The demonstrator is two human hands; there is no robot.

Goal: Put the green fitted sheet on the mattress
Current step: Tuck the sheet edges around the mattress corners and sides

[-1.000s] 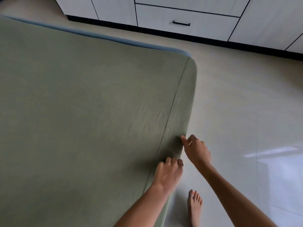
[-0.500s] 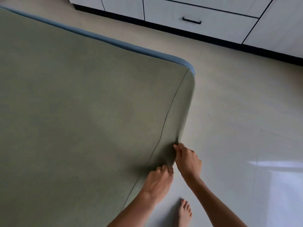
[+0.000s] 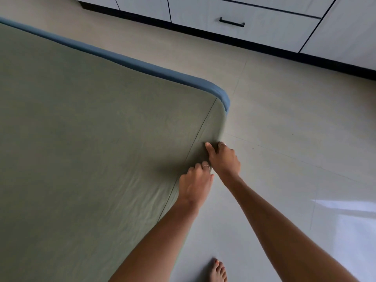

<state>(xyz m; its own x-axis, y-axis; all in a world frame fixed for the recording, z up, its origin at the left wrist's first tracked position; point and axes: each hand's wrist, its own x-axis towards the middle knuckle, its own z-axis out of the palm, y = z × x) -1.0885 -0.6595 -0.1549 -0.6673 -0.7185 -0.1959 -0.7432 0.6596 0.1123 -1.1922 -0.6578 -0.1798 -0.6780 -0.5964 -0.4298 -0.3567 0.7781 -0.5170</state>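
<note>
- Left hand and right hand pinch the soft green fitted sheet at the blue-edged mattress side.
- Light, stretchy cloth; best held by the hem.

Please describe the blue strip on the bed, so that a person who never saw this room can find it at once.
Start from the large green fitted sheet covering the bed. Follow its far edge, toward the white cabinets: the blue strip borders it up to the rounded corner. It is the only blue thing among green cloth and pale floor.

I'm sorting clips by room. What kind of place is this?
Most likely a bedroom at home: a mattress covered by a green fitted sheet, white drawer cabinets along the wall, and a tiled floor.
</note>
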